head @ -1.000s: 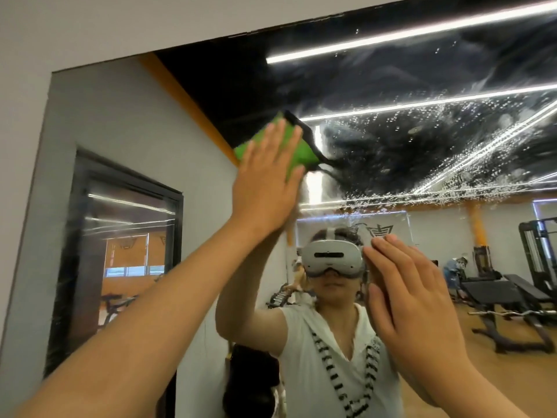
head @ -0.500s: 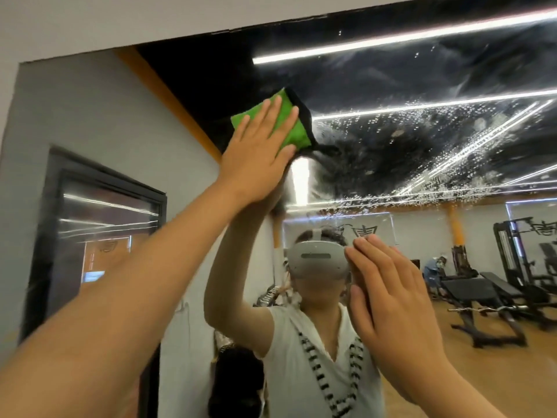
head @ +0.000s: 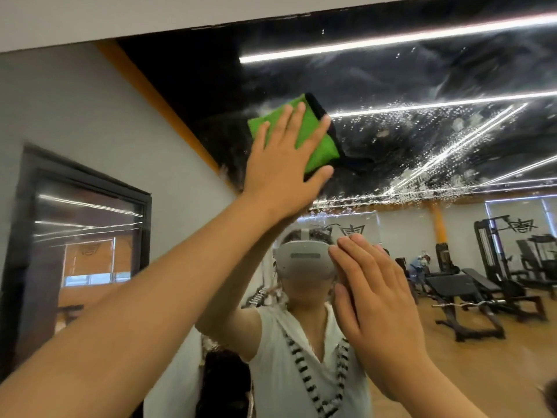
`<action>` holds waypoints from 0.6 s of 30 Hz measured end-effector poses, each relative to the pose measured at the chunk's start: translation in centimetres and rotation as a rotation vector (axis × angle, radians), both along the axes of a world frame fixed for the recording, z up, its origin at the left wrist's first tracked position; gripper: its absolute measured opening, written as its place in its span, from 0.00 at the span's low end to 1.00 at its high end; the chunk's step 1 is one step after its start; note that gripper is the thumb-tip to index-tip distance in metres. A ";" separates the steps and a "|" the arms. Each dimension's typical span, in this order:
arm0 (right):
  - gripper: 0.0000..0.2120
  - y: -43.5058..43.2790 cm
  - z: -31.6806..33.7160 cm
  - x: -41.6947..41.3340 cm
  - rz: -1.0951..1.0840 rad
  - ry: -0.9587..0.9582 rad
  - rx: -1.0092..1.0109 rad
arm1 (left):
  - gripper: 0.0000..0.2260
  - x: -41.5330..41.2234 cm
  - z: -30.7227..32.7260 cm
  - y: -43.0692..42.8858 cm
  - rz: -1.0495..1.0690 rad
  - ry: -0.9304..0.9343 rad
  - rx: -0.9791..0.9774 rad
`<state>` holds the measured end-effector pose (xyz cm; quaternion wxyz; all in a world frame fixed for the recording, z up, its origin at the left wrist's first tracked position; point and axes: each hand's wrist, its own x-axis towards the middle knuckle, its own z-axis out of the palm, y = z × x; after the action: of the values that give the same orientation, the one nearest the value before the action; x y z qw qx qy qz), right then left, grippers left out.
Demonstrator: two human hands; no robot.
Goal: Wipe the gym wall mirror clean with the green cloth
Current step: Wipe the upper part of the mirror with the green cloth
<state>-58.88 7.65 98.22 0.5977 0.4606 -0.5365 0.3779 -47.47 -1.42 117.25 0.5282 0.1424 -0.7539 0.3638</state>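
Under the flat, spread left hand (head: 280, 173) the green cloth (head: 322, 149) has been swept right toward unwiped droplets (head: 422, 125) at upper right, the straight-fingered right hand (head: 379, 312) laid against the mirror (head: 452, 70).

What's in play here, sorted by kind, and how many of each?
Hands: 2 (left hand, right hand)
Green cloth: 1
Wall mirror: 1
Total: 4
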 end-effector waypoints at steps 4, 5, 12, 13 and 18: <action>0.23 0.0 0.0 0.0 0.016 0.006 -0.007 | 0.31 -0.8 -2.0 0.1 -0.027 -0.138 -0.193; 0.23 0.0 0.0 0.0 0.022 0.006 -0.013 | 0.31 -0.5 -1.0 -0.3 -0.024 -0.123 -0.198; 0.22 0.0 0.0 0.1 0.019 0.013 -0.028 | 0.31 -1.8 3.5 1.8 -0.015 0.149 0.114; 0.22 0.0 0.0 0.0 0.015 0.010 -0.024 | 0.30 -2.7 2.7 2.6 -0.048 0.112 0.101; 0.23 0.0 0.0 -0.1 0.015 0.022 -0.024 | 0.27 -2.4 3.7 2.2 -0.064 -0.074 -0.058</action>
<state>-58.93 7.60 98.26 0.6060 0.4616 -0.5219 0.3839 -49.85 0.81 120.95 0.5153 0.0893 -0.7661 0.3736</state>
